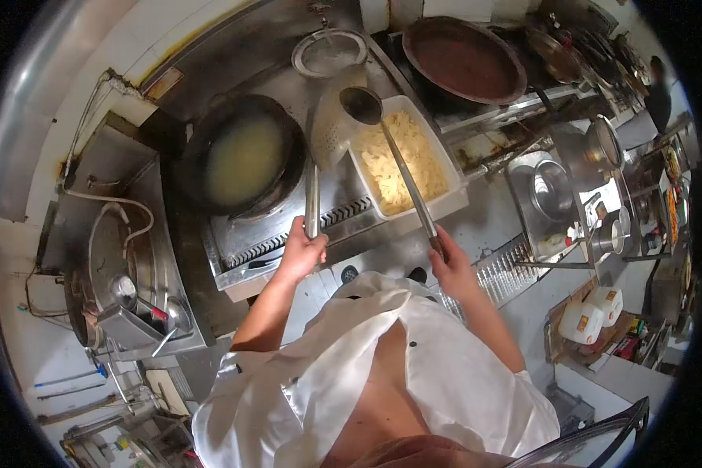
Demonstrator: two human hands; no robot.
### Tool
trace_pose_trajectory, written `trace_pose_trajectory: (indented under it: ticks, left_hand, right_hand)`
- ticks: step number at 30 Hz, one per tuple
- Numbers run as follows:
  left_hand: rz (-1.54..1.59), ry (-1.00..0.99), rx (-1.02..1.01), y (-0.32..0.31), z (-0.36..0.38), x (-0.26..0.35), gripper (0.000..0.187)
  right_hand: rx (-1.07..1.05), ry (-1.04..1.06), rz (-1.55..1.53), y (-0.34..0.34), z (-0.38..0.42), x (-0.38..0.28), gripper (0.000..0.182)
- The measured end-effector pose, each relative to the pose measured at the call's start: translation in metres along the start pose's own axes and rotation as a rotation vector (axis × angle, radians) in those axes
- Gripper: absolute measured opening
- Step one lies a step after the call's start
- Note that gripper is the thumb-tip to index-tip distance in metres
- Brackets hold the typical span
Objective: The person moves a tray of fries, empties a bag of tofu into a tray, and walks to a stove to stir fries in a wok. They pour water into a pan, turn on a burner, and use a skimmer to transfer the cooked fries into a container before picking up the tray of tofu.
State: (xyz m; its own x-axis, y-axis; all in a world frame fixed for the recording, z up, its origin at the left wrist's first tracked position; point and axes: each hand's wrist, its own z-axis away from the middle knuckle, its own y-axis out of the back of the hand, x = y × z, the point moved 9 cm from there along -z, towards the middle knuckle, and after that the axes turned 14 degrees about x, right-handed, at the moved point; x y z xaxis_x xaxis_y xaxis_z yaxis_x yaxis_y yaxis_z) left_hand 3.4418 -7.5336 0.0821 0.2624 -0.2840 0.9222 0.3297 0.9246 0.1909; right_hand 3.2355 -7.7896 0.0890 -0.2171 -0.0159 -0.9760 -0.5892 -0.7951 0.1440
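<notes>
My left hand (303, 248) is closed round the metal handle of a perforated skimmer (331, 129), whose pan is between the wok and a white tub (454, 187). In my right hand (454, 265) is the end of a long-handled ladle (360, 106). Its dark bowl overlaps the upper left corner of the tub in this view, beside the skimmer. Pale yellow food pieces (404, 168) fill the tub. To the left, a black wok (285, 183) holds cloudy yellowish liquid (243, 160) on the steel stove.
A round wire strainer (329, 53) lies at the back of the stove (343, 183). A large brown pan (464, 61) stands at the back right. On the left is a steel sink unit (171, 257) with a hose (136, 204). Shelves with steel bowls (552, 189) stand on the right, above white jugs (581, 321).
</notes>
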Motion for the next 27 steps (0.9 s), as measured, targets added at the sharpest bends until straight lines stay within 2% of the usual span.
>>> trace_pose_trajectory:
  ticks: [2, 3, 5, 7, 9, 11, 15, 20, 22, 23, 25, 26, 27]
  left_hand:
    - [0.072, 0.002, 0.042, 0.025, -0.011, 0.002, 0.032]
    - [0.145, 0.002, 0.081, 0.041, -0.016, 0.005, 0.033]
    - [0.18, -0.003, 0.205, 0.086, -0.029, 0.008, 0.038]
    - [0.183, -0.062, 0.35, 0.143, -0.044, 0.008, 0.036]
    - [0.106, -0.095, 0.394, 0.205, -0.068, 0.005, 0.032]
    - [-0.077, -0.112, 0.527, 0.26, -0.077, 0.011, 0.027]
    - [-0.166, -0.046, 0.602, 0.326, -0.087, -0.004, 0.025]
    - [-0.108, 0.091, 0.52, 0.347, -0.109, -0.055, 0.027]
    - [0.185, 0.317, 0.356, 0.318, -0.115, -0.075, 0.017]
    - [0.189, 0.317, 0.35, 0.314, -0.123, -0.079, 0.017]
    - [0.457, 0.521, 0.142, 0.282, -0.136, -0.095, 0.013]
    - [0.46, 0.519, 0.133, 0.276, -0.142, -0.098, 0.013]
    - [0.622, 0.613, 0.062, 0.258, -0.144, -0.099, 0.012]
  right_hand:
    - [-0.01, -0.101, -0.01, -0.009, 0.006, -0.012, 0.055]
    - [-0.033, -0.098, -0.007, -0.014, 0.007, -0.008, 0.055]
    - [0.077, 0.062, 0.067, -0.008, 0.005, -0.004, 0.055]
    - [0.035, -0.012, -0.006, -0.015, 0.005, -0.003, 0.054]
    - [0.092, -0.072, 0.026, -0.016, 0.006, -0.002, 0.054]
    - [0.071, -0.064, -0.022, -0.028, 0.004, -0.006, 0.054]
    - [0.068, -0.163, -0.015, -0.05, 0.004, -0.018, 0.055]
    - [0.079, -0.274, -0.078, -0.082, 0.008, -0.021, 0.054]
    - [0.05, -0.248, -0.095, -0.091, 0.006, -0.015, 0.054]
    - [0.019, -0.225, -0.112, -0.096, 0.007, -0.016, 0.054]
    - [0.024, -0.238, -0.094, -0.105, 0.01, -0.022, 0.054]
    - [0.029, -0.253, -0.082, -0.11, 0.012, -0.025, 0.054]
    - [0.04, -0.247, -0.079, -0.112, 0.015, -0.03, 0.054]
